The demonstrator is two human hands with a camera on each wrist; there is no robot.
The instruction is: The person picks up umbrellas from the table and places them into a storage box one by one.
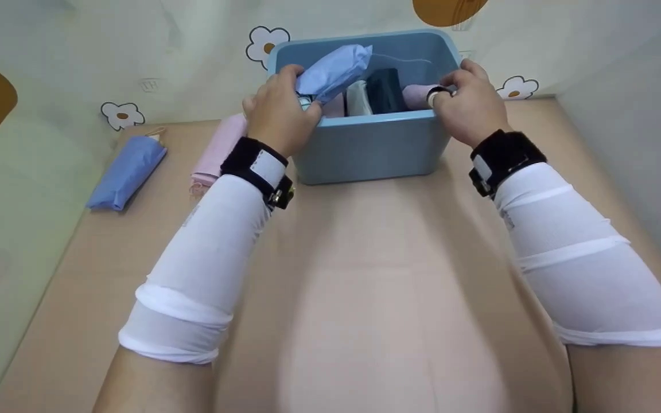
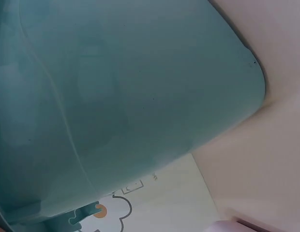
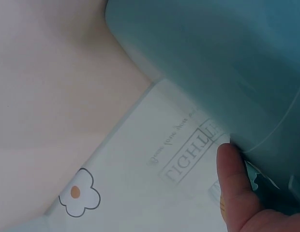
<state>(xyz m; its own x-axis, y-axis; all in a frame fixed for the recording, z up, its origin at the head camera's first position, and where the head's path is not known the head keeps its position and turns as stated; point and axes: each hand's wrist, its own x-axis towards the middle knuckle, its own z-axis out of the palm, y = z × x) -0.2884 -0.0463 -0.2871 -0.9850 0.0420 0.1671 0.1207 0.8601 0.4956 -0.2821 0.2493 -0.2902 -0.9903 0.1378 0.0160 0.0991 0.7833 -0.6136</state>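
A blue-grey plastic bin (image 1: 370,149) stands at the back of the table, and its wall fills much of both wrist views. My left hand (image 1: 282,112) grips its rim at the left side, thumb toward the front corner. On the right side my right hand (image 1: 471,103) holds the rim; one finger (image 3: 232,169) lies along the outside in the right wrist view. A blue fabric-covered bundle (image 1: 333,71) lies slanted across the top beside my left fingers. Inside are a dark bundle (image 1: 385,92), a pale bundle (image 1: 358,98) and a pink roll (image 1: 416,96) near my right thumb.
Left of the bin a folded pink cloth (image 1: 221,149) with a fringed end lies partly behind my left wrist. Farther left is another blue bundle (image 1: 129,172) with a loop at its end. A flower-patterned wall (image 1: 193,57) rises behind the bin.
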